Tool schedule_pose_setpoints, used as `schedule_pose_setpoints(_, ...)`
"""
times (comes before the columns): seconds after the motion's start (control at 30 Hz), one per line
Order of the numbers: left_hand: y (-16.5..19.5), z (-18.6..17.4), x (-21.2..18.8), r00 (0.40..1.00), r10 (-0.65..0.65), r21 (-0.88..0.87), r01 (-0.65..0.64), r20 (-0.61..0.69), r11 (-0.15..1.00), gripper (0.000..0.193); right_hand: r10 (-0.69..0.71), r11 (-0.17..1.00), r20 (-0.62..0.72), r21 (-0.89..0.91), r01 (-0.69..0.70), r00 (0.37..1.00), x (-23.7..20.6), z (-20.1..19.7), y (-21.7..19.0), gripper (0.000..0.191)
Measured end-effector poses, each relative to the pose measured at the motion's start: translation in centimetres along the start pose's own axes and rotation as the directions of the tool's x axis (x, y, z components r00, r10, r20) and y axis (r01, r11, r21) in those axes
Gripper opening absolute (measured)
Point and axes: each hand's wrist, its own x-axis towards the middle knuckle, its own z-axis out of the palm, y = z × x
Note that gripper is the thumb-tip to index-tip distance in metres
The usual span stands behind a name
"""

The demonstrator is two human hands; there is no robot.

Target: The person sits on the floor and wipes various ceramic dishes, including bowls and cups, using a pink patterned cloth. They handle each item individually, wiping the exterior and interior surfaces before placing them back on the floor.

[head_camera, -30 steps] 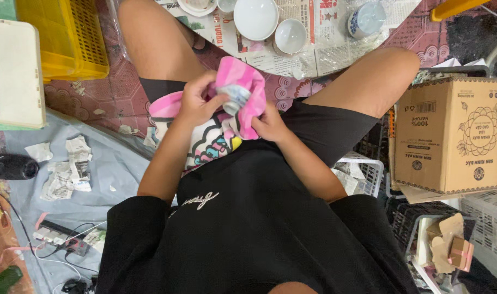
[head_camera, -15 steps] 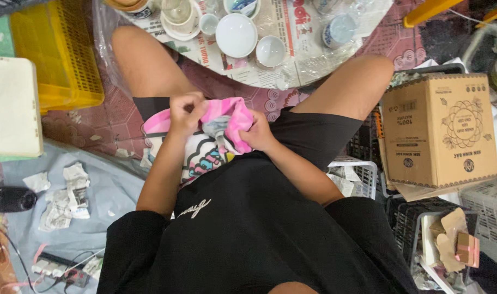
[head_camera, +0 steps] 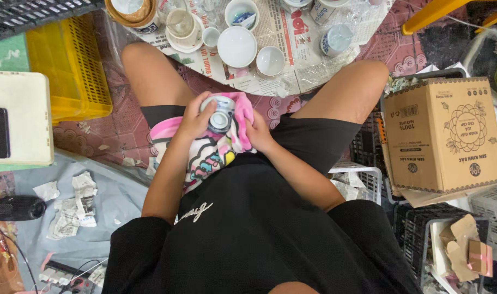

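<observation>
Small ceramic cup, white with blue markings, lies on its side in our lap, base turned up toward the head camera and cradled in a pink patterned cloth. Our left hand is curled around the cup's left side, fingers closed on its wall; our right hand is closed on the cloth bunched against the cup's right side, so the cup is pinched between the two. We sit on the floor, knees spread.

Just beyond our knees, white bowls and more cups crowd a sheet of newspaper. A yellow plastic crate stands to our left and a cardboard box to our right.

Risk, in our judgement: the cloth makes a smooth layer between fingers and glaze, and a loosened grip could let the cup roll off the thigh onto the hard floor or into the crockery close ahead, chipping it. A trailing corner of cloth could also snag the nearest bowl.
</observation>
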Motion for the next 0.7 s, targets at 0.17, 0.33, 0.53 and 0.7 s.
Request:
schedule_pose_setpoints(0.17, 0.3, -0.2, 0.1, 0.997, -0.002, -0.181, 0.015, 0.072, 0.983, 0.029, -0.027, 1.0, 0.087, -0.003, 0.027, 0.996, -0.5, 1.0, -1.3, 0.061)
schedule_pose_setpoints(0.33, 1.8, -0.4, -0.3, 0.986, 0.087, -0.08, -0.076, 0.144, 0.994, 0.017, 0.026, 1.0, 0.031, 0.005, -0.026, 0.999, -0.4, 1.4, -1.7, 0.059)
schedule_pose_setpoints(0.53, 2.6, -0.2, -0.2, 0.985, 0.079, -0.126, -0.06, 0.153, 0.99, 0.017, -0.035, 0.998, -0.023, -0.05, 0.033, 0.999, -0.2, 1.4, -1.2, 0.062)
schedule_pose_setpoints(0.7, 3.1, 0.2, 0.0, 0.977, 0.101, 0.02, -0.107, 0.186, 0.994, 0.018, -0.035, 0.998, -0.02, 0.054, 0.036, 0.999, -0.2, 1.4, -0.7, 0.044)
